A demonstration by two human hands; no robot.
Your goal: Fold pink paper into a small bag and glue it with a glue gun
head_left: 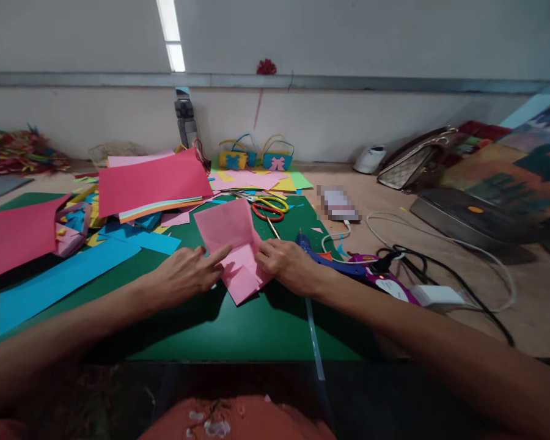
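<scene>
A folded piece of pink paper [229, 226] is between my two hands over the green mat. My left hand [187, 275] is at its left edge, the index finger stretched across the inside fold and the other fingers curled by the edge. With fingers closed, my right hand [284, 263] pinches the paper's right side. Just behind the paper lie scissors with red handles [268, 212] and a pair with yellow handles [275, 201]. A blue glue gun [343, 264] lies by my right forearm, and a clear glue stick [315, 342] sticks out below that forearm.
Red paper sheets [151, 183] and blue strips [68, 284] cover the left of the green mat [187, 336]. Small paper bags [277, 160] stand at the back. A phone [338, 201], cables [476, 241], a white adapter [440, 295] and a dark case [462, 214] are on the right.
</scene>
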